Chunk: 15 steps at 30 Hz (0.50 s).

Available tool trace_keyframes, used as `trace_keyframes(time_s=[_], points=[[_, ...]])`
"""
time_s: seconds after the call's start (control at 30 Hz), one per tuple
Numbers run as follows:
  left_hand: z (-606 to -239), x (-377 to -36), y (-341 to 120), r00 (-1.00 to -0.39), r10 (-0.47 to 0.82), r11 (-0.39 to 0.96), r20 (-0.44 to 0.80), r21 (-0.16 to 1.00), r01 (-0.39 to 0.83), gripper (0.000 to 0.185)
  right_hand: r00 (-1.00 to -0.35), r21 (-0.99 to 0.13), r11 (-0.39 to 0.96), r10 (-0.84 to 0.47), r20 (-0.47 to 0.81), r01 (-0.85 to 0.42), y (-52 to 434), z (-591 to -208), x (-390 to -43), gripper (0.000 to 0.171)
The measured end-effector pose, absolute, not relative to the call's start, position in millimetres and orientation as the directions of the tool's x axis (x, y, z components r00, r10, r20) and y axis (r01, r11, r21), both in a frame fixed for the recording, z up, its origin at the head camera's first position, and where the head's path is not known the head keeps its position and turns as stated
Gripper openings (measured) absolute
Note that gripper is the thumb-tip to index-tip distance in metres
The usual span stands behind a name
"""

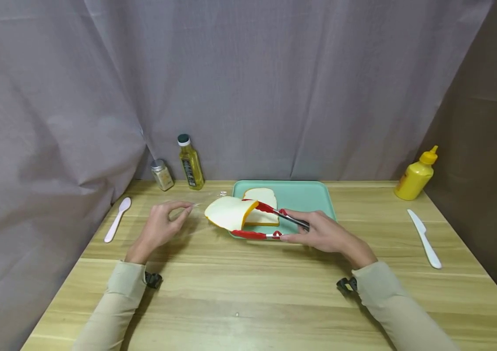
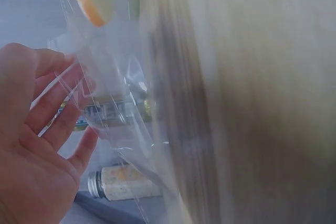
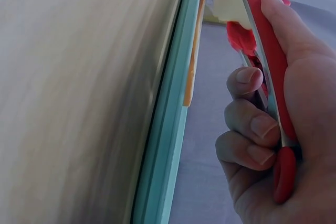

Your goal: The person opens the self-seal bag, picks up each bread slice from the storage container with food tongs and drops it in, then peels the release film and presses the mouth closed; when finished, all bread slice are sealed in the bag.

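Note:
My right hand (image 1: 323, 231) grips a pair of red-and-metal tongs (image 1: 250, 235), fingers curled round the handles in the right wrist view. Between the tong tips is a white bread slice (image 1: 227, 212) with an orange-brown crust, bent and raised over the left edge of the teal tray (image 1: 307, 195). A second bread slice (image 1: 260, 195) lies on that tray, partly hidden behind the first. To the left, thumb and fingertips of my left hand (image 1: 161, 226) pinch the edge of a clear plastic bag (image 2: 113, 72). The bag extends rightward toward the raised slice.
Behind my left hand stand a seasoning jar (image 1: 162, 175) and an oil bottle (image 1: 191, 165). A white spoon (image 1: 118, 219) lies at the left edge. On the right are a yellow squeeze bottle (image 1: 416, 178) and a white knife (image 1: 425, 239). A grey curtain (image 1: 239, 87) hangs behind the table.

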<state>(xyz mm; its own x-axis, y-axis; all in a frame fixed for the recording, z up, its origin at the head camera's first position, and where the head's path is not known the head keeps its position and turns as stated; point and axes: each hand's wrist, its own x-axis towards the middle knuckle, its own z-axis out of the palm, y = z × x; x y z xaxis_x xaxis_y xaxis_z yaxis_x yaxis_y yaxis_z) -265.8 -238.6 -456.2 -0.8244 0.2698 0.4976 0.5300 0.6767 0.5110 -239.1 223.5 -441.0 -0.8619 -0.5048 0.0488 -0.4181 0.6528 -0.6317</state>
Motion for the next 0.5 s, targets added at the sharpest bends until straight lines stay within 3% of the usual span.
trace_keyframes(time_s=[0.33,0.5], points=[[-457,-268,-241,-0.835,0.274,0.668,0.477,0.53,0.522,0.019,-0.838,-0.541,0.674,-0.533,0.114,-0.503,208,-438,-244,0.083],[-457,-267,-242,-0.84,0.276,0.658,0.466,0.545,0.519,0.02,-0.835,-0.558,0.667,-0.542,0.09,-0.493,199,-438,-248,0.082]])
